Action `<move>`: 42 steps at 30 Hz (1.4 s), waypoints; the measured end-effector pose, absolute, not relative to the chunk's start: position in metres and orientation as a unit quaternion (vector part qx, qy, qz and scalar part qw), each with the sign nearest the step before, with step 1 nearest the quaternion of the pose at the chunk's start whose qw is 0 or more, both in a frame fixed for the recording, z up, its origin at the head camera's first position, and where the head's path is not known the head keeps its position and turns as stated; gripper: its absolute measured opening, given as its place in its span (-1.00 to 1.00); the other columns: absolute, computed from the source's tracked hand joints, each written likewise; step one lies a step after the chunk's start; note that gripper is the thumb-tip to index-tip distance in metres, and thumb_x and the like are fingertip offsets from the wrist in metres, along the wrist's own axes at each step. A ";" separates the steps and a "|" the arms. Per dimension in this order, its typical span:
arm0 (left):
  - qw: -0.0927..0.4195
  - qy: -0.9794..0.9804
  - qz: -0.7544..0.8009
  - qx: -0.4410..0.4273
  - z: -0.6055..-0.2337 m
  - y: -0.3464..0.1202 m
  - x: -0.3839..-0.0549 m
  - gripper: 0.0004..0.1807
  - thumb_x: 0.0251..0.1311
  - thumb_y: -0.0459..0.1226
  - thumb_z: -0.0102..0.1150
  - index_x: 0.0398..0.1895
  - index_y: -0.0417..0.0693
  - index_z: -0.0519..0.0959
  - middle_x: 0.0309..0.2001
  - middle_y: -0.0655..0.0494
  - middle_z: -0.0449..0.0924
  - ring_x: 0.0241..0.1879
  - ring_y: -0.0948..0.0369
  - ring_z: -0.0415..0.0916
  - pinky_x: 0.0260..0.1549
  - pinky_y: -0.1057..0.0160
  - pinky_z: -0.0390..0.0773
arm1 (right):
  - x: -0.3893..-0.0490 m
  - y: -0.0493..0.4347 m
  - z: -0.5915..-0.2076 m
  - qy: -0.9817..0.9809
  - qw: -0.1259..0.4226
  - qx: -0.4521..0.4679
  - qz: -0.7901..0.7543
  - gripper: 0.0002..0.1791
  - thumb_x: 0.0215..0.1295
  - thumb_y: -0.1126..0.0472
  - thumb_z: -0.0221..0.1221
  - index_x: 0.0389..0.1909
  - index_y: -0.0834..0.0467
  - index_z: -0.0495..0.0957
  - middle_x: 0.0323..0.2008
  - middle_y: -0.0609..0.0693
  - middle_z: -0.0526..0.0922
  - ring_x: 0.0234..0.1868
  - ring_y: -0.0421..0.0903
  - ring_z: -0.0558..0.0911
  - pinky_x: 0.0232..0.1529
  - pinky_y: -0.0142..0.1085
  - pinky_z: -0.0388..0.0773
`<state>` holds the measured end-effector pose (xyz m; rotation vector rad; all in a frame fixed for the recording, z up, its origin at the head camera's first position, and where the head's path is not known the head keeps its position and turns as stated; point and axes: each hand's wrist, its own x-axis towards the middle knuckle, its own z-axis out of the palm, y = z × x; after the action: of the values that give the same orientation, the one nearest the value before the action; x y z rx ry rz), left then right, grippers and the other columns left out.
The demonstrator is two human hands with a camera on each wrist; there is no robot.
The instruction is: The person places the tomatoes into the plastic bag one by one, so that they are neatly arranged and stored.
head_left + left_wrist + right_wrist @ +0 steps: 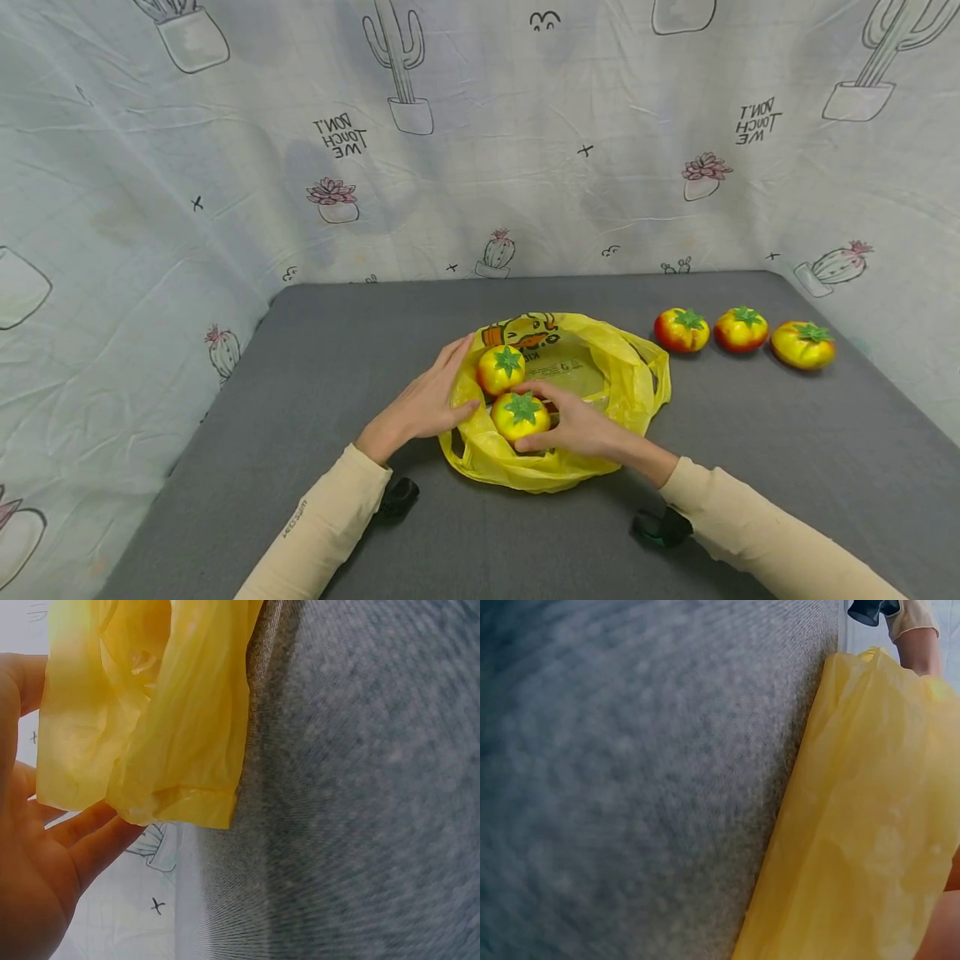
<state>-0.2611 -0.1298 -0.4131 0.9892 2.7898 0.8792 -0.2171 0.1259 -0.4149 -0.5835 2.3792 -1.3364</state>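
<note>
A yellow plastic bag (636, 367) stands on the table with its mouth spread, as the head view shows. Fingers straight, my left hand (429, 402) rests against the bag's left side, its thumb at the rim. The left wrist view has those fingers passing behind the bag wall (180, 750). My right hand (573, 423) reaches into the mouth and holds a yellow-red tomato (521, 418) with a green star-shaped top, thumb in front and fingers behind. Just beyond it, inside the bag, sits another tomato (500, 370). In the right wrist view, the bag (870, 817) hides most of that hand.
To the right of the bag, three more tomatoes stand in a row: a red-yellow one (681, 331), a second (741, 329) and a mostly yellow one (802, 345). Grey cloth covers the table (360, 350). A white cactus-print curtain (480, 183) hangs behind its far edge.
</note>
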 end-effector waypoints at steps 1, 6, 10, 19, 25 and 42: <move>0.027 0.902 0.287 0.321 -0.413 -0.130 -0.261 -0.05 0.22 -0.09 0.12 0.53 -0.10 -0.20 0.47 -0.10 -0.12 0.32 -0.07 0.15 0.15 -0.11 0.30 | -0.217 0.126 -0.416 0.839 0.176 -0.207 -0.471 -0.21 0.10 -0.01 0.37 0.33 0.07 0.28 0.21 0.07 0.37 0.12 0.03 0.42 0.08 -0.02 0.37; 0.031 0.901 0.296 0.316 -0.413 -0.129 -0.261 -0.04 0.22 -0.12 0.13 0.52 -0.15 -0.21 0.45 -0.16 -0.09 0.34 -0.07 0.12 0.20 -0.08 0.24 | -0.217 0.126 -0.417 0.836 0.177 -0.221 -0.470 -0.23 0.13 0.01 0.35 0.34 0.08 0.27 0.24 0.07 0.34 0.13 0.02 0.41 0.08 -0.04 0.37; 0.037 0.902 0.303 0.304 -0.413 -0.129 -0.261 -0.04 0.20 -0.13 0.14 0.52 -0.18 -0.20 0.44 -0.17 -0.06 0.33 -0.06 0.12 0.21 -0.07 0.23 | -0.216 0.124 -0.417 0.834 0.178 -0.224 -0.471 -0.23 0.13 0.02 0.35 0.34 0.08 0.27 0.23 0.07 0.35 0.13 0.02 0.41 0.10 -0.02 0.37; 0.019 0.904 0.314 0.288 -0.415 -0.129 -0.260 -0.12 0.19 -0.20 0.18 0.49 -0.21 -0.05 0.39 -0.20 0.06 0.31 -0.08 0.15 0.20 -0.09 0.23 | -0.215 0.122 -0.420 0.831 0.176 -0.231 -0.475 -0.23 0.12 0.03 0.37 0.33 0.10 0.29 0.26 0.08 0.33 0.20 0.07 0.37 0.14 -0.01 0.35; 0.004 0.908 0.317 0.274 -0.415 -0.128 -0.259 -0.17 0.19 -0.23 0.21 0.47 -0.21 0.05 0.35 -0.17 0.14 0.30 -0.07 0.18 0.20 -0.08 0.24 | -0.215 0.122 -0.420 0.819 0.184 -0.232 -0.491 -0.23 0.12 0.08 0.37 0.33 0.12 0.28 0.27 0.09 0.32 0.27 0.13 0.31 0.14 -0.03 0.37; 0.016 0.903 0.310 0.298 -0.413 -0.131 -0.261 -0.12 0.21 -0.20 0.20 0.50 -0.18 -0.04 0.39 -0.17 0.07 0.31 -0.09 0.15 0.17 -0.14 0.25 | -0.221 0.174 -0.402 0.825 0.171 -0.183 -0.506 -0.28 0.33 0.03 0.18 0.39 0.24 0.17 0.30 0.28 0.25 0.24 0.23 0.33 0.13 0.01 0.38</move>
<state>-0.2605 -0.1314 -0.4129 0.9273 2.8066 0.9639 -0.2215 0.1738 -0.4020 -0.5206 2.3440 -1.4381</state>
